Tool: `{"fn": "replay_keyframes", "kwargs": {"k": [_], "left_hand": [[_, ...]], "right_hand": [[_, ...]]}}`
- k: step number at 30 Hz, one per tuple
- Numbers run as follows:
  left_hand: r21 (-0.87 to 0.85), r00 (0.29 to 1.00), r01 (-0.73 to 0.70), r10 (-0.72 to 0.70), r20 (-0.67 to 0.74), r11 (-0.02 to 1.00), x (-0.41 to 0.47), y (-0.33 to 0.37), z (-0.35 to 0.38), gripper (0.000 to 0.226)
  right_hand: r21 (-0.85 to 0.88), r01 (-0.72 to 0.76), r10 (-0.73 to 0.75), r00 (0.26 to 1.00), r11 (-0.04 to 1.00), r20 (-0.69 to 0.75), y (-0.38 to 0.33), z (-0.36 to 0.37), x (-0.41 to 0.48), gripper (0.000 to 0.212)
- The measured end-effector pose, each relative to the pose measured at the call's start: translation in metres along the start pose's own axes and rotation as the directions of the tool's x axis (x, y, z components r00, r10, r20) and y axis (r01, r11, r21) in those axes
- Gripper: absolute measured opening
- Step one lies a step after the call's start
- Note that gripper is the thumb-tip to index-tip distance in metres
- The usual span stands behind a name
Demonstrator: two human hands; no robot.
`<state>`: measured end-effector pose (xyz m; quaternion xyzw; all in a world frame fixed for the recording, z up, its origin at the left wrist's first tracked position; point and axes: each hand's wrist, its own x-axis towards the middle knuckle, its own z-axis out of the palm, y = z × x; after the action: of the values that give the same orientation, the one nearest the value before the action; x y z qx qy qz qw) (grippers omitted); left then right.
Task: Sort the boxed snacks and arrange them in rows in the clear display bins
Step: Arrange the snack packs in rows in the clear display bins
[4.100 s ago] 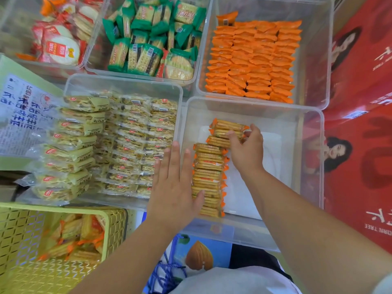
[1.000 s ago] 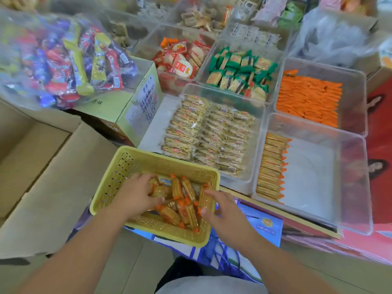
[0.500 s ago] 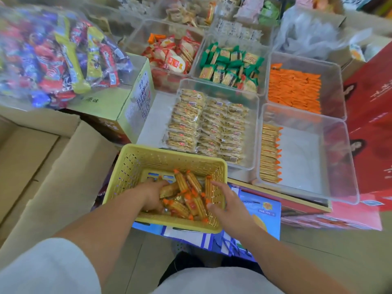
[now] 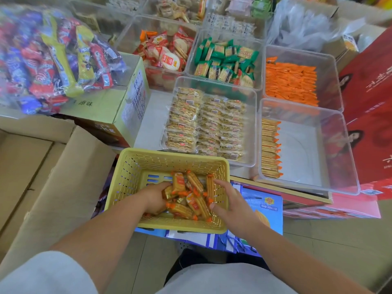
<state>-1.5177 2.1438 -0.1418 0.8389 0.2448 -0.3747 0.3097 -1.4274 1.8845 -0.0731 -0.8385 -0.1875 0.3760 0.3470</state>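
Observation:
A yellow slotted basket (image 4: 135,166) sits low in the middle and holds a loose heap of orange-ended cracker packets (image 4: 192,198). My left hand (image 4: 156,197) is inside the basket, its fingers curled round some packets at the heap's left side. My right hand (image 4: 230,203) reaches over the basket's right rim with spread fingers touching the heap. To the right, a clear bin (image 4: 331,153) has one neat row of the same packets (image 4: 269,147) along its left wall.
Other clear bins hold pale yellow packets (image 4: 205,126), orange packets (image 4: 290,83), green packets (image 4: 224,60) and red-white packets (image 4: 167,52). A bag of mixed sweets (image 4: 53,58) lies on a green carton at left. Brown cardboard boxes (image 4: 42,177) stand at lower left, red cartons (image 4: 369,107) at right.
Both hands left the clear bin's row and went to the yellow basket. In the last second the left hand dug deeper into the heap and closed on packets.

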Motion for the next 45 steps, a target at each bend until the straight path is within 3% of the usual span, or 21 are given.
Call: {"fn": "replay_keyframes", "kwargs": {"k": [7,13,25,30,45], "left_hand": [[0.098,0.996,-0.001,-0.008,0.09,0.995,-0.001,0.0,-0.003,0.105],[0.179,0.996,-0.008,-0.008,0.089,0.984,0.005,0.0,0.002,0.095],[-0.165,1.0,0.006,-0.01,-0.021,0.986,0.005,-0.003,0.003,0.067],[-0.462,0.996,0.076,-0.084,0.002,0.884,0.0,-0.003,0.0,0.068],[-0.528,0.997,-0.009,-0.033,-0.071,0.849,-0.027,0.007,-0.017,0.06]], "right_hand": [[0.006,0.007,-0.007,1.0,1.0,0.009,0.003,0.001,0.004,0.064],[-0.008,0.008,-0.008,1.0,1.0,0.021,0.003,0.0,0.005,0.065],[-0.032,0.018,-0.017,0.999,0.999,0.034,0.005,-0.002,0.003,0.066],[-0.004,0.004,-0.003,1.0,1.0,0.028,0.006,-0.002,0.002,0.066],[0.015,-0.016,0.015,0.998,1.0,0.06,0.003,-0.004,0.0,0.066]]}}
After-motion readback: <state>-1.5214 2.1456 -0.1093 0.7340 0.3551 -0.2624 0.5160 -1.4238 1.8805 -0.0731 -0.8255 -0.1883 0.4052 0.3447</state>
